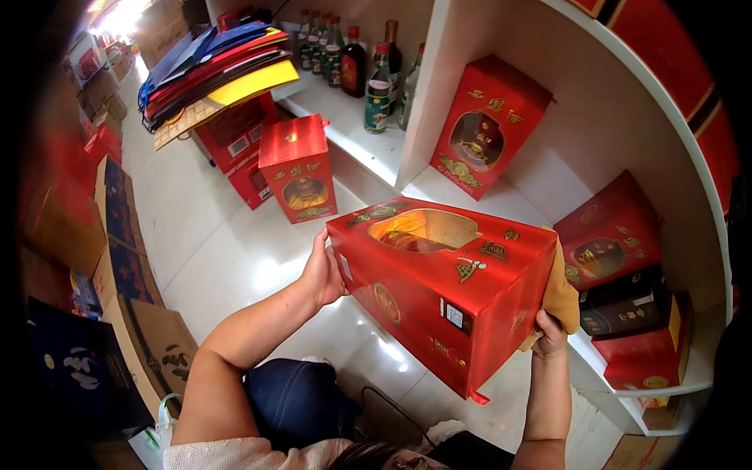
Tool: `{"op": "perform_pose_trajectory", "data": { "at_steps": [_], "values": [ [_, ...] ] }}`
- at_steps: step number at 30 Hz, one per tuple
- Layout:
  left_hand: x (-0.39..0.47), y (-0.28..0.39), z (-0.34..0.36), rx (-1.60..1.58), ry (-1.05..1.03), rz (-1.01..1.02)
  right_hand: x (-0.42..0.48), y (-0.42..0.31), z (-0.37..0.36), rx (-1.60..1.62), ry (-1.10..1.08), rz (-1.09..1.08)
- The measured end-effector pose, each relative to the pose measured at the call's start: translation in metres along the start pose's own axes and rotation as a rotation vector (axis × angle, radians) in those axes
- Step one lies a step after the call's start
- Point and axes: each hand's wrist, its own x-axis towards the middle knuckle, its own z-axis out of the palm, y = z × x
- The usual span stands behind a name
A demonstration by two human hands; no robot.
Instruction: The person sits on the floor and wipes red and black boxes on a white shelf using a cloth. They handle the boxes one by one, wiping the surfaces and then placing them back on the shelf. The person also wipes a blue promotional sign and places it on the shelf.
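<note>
A large red gift box (423, 282) with gold lettering lies tilted on its side between my hands, above the floor. Through its oval window show yellow satin and a dark reddish thing that I cannot make out fully. My left hand (324, 273) grips the box's left end, its fingers partly hidden behind. At the other end, my right hand (551, 335) holds a tan cloth (561, 291) pressed against the box. A red ribbon tab (479, 398) sticks out at the lower corner.
Similar red boxes stand on the white shelf (429, 183), one upright (490, 126), one leaning (611, 235), and another on the floor (299, 170). Glass bottles (379, 88) line the shelf behind. Folded paper bags (223, 73) top stacked red boxes. Cartons (155, 341) run along the left.
</note>
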Motion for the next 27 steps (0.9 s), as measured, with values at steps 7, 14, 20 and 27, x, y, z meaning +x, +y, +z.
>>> {"op": "perform_pose_trajectory", "data": {
  "at_steps": [7,14,20,27],
  "values": [
    [0.044,0.001,0.054,0.346,0.011,-0.119,0.013,-0.061,0.007,-0.211,0.144,-0.283],
    [0.097,-0.023,0.089,0.434,-0.082,-0.270,0.042,-0.133,0.023,-0.321,-0.128,-0.147],
    [0.129,-0.063,0.136,0.126,-0.166,-0.289,0.089,-0.178,-0.019,-0.493,0.064,-0.089],
    [0.153,-0.088,0.155,-0.125,-0.135,-0.268,0.139,-0.192,0.009,-0.835,0.202,-0.158]
  ]
}}
